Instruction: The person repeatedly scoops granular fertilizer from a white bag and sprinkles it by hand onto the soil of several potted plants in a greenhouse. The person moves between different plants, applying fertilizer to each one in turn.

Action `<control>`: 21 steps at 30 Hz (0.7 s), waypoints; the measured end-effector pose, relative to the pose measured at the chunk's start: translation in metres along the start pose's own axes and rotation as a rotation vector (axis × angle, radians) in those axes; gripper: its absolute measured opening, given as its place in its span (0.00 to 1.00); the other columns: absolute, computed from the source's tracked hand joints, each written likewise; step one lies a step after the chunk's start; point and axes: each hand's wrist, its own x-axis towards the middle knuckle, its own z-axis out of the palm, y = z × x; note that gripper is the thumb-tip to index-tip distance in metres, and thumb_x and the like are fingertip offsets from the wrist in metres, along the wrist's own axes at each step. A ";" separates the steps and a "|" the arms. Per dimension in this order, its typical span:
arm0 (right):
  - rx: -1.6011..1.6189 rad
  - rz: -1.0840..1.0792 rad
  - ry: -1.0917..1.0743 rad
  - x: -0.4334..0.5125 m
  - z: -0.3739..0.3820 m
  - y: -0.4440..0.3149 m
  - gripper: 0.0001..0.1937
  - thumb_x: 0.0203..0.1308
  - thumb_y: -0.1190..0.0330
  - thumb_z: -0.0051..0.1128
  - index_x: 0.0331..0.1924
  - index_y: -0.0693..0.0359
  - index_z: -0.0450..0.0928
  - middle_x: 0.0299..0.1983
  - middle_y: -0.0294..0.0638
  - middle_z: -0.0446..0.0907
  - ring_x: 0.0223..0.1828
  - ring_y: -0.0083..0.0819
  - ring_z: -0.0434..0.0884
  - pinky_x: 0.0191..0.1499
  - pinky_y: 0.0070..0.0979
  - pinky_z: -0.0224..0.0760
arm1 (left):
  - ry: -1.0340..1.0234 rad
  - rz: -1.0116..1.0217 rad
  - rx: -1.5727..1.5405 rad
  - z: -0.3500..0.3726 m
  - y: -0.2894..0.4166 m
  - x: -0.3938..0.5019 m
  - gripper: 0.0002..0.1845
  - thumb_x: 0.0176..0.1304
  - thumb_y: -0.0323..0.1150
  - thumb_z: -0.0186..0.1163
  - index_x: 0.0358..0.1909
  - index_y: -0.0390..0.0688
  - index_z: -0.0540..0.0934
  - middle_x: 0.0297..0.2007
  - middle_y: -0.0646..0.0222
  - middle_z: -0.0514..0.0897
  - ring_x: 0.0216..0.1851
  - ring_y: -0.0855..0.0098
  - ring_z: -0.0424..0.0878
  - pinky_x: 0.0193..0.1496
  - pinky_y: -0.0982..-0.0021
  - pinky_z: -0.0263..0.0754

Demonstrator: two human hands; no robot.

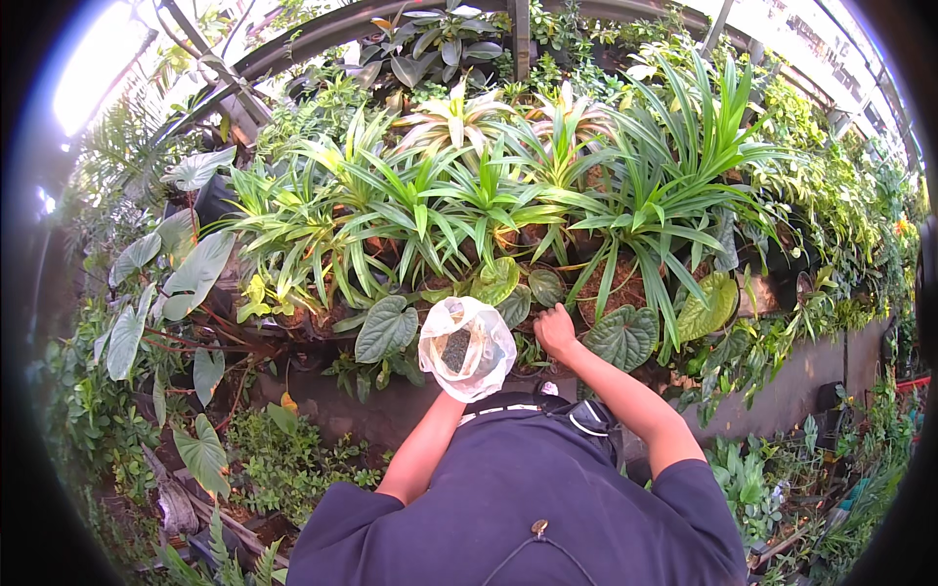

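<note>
A translucent plastic bag (500, 350), its mouth gaping upward, rests on my left arm's end in front of my waist. Dark grey granules (456, 350) lie inside it. The bag covers my left hand, which holds it from below; only the wrist and forearm show. To the right, my right hand (555, 329) reaches to the front row of potted plants with its fingers curled. Whether anything is between those fingers is hidden. Close by are a round quilted leaf (546, 288) and a larger heart-shaped leaf (623, 338). Behind them, a pot of brown growing medium (619, 286) holds a strappy-leaved plant.
Rows of strappy green plants (421, 187) fill the raised bench ahead. Large arrow-shaped leaves (196, 275) lean out at the left. A grey bench wall (791, 381) runs below the pots. Metal posts (521, 40) stand at the back, and low foliage (293, 461) grows at floor level.
</note>
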 end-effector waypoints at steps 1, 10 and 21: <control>0.004 0.002 0.016 0.000 0.001 0.001 0.11 0.66 0.66 0.50 0.37 0.54 0.86 0.36 0.39 0.85 0.43 0.35 0.83 0.52 0.37 0.64 | -0.006 0.000 0.007 0.001 0.000 0.001 0.41 0.73 0.59 0.55 0.74 0.37 0.66 0.67 0.40 0.74 0.63 0.38 0.78 0.66 0.40 0.78; 0.003 0.024 -0.105 0.007 0.002 -0.004 0.13 0.72 0.65 0.47 0.42 0.49 0.87 0.37 0.38 0.88 0.44 0.35 0.85 0.54 0.39 0.64 | 0.022 -0.002 -0.028 0.004 -0.005 0.003 0.40 0.71 0.59 0.57 0.73 0.39 0.69 0.65 0.38 0.75 0.63 0.38 0.77 0.67 0.39 0.75; 0.045 0.009 -0.063 0.002 -0.001 -0.002 0.10 0.64 0.66 0.53 0.33 0.50 0.88 0.36 0.39 0.90 0.44 0.35 0.88 0.55 0.38 0.67 | 0.010 0.045 0.055 -0.018 0.005 0.010 0.42 0.69 0.62 0.56 0.72 0.38 0.70 0.63 0.34 0.75 0.62 0.34 0.77 0.64 0.40 0.78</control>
